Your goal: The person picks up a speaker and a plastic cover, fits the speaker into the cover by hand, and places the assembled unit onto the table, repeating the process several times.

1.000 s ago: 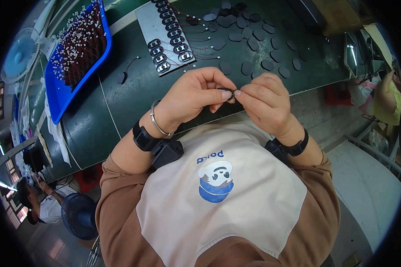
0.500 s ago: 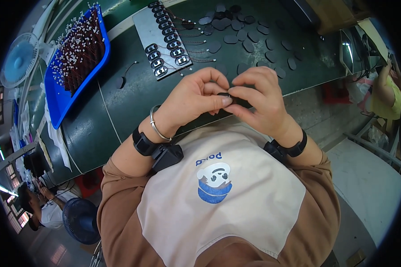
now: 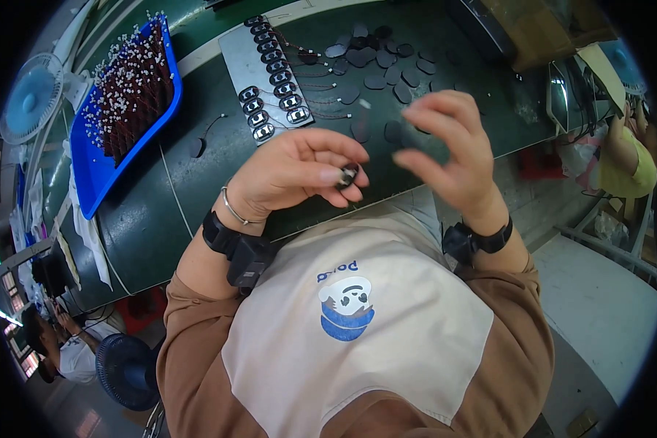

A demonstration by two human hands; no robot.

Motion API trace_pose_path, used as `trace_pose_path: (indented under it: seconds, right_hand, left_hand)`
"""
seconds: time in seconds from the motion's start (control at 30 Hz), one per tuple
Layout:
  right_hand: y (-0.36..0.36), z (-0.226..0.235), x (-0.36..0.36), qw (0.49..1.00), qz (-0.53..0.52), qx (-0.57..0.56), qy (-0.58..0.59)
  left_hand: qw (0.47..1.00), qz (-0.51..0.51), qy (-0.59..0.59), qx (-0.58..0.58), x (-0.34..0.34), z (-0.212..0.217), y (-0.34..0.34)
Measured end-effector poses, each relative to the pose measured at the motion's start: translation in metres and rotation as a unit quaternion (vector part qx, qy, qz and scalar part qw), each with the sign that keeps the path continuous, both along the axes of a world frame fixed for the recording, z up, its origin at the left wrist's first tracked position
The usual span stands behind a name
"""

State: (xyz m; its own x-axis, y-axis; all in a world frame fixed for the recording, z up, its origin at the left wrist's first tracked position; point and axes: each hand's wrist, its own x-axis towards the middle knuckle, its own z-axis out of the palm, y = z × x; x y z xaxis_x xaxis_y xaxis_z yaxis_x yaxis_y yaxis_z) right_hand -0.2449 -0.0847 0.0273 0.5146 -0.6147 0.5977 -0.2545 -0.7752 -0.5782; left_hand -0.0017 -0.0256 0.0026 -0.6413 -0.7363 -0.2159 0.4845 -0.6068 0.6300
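My left hand [image 3: 288, 171] pinches a small black oval part [image 3: 349, 175] between thumb and fingers, just above the table's near edge. The part looks like a mini speaker; its face is partly hidden by my thumb. To its right, my right hand [image 3: 456, 157] is raised with thumb and fingers apart, holding nothing visible. A pale blur [image 3: 365, 105] beyond the hands may be a wire's plug. Farther off lies a light grey plate [image 3: 239, 62] carrying rows of black oval speakers [image 3: 278, 66], with thin wires and white plugs trailing rightward.
Flat dark oval pads [image 3: 374, 79] lie scattered beyond my right hand. One wired oval part [image 3: 197, 147] sits alone at left. A blue tray [image 3: 89, 182] holds many wires with white plugs. A cardboard box [image 3: 555, 33] stands far right; a fan [image 3: 33, 98] is at left.
My hands were together over the small part; now the right hand has let go and moved right, its fingers spread. The left hand has tilted the part, showing more of it.
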Motion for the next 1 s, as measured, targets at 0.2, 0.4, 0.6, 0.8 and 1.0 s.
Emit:
trace_pose_path:
  seconds: [0.2, 0.4, 0.6, 0.8, 1.0]
  right_hand:
    - [-0.026, -0.024, 0.019, 0.976, 0.058, -0.026, 0.207]
    - [-0.035, -0.025, 0.024, 0.960, 0.123, -0.038, 0.249]
    - [-0.038, -0.017, 0.018, 0.977, 0.126, 0.023, 0.170]
    - [-0.013, -0.005, 0.018, 0.972, 0.164, 0.147, -0.077]
    - [-0.003, -0.011, 0.025, 0.977, 0.142, 0.144, -0.067]
  left_hand:
    - [0.980, 0.142, 0.118, -0.068, 0.010, -0.005, -0.004]
    - [0.980, 0.123, 0.139, -0.068, 0.009, -0.007, -0.008]
    - [0.984, 0.141, 0.103, -0.034, 0.003, -0.014, -0.009]
    - [0.985, 0.110, 0.133, 0.026, -0.012, -0.018, -0.006]
    - [0.984, 0.117, 0.122, 0.063, -0.019, -0.021, -0.003]
